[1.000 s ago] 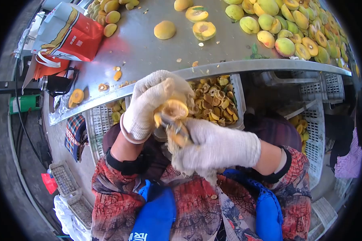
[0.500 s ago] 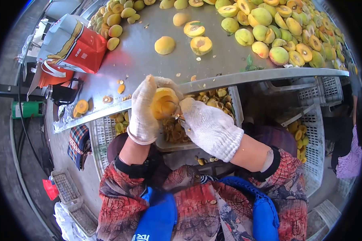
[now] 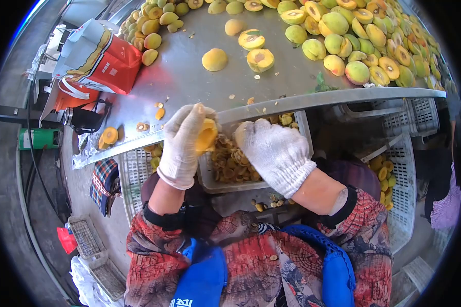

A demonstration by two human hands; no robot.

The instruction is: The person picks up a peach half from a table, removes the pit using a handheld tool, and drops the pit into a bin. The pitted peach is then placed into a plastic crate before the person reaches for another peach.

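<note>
My left hand (image 3: 182,146), in a white knit glove, is closed around a hollowed yellow peach half (image 3: 207,137) with its cut side facing right. My right hand (image 3: 274,151), gloved the same way, is curled shut to the right of the peach and apart from it. A small metal tool showed at its fingers half a second ago; the fist hides it now. Below both hands sits a pale plastic crate (image 3: 230,188) holding brown peach pits and scraps (image 3: 235,166).
Halved peaches (image 3: 363,41) are heaped on the metal table (image 3: 189,82), whose raised edge (image 3: 333,97) runs just beyond my hands. A red bag (image 3: 112,66) stands at the left. White crates (image 3: 402,189) with peach pieces flank my knees.
My right hand has drawn away from the peach half, to the right. The left hand has turned the peach, whose hollow now shows more from the side.
</note>
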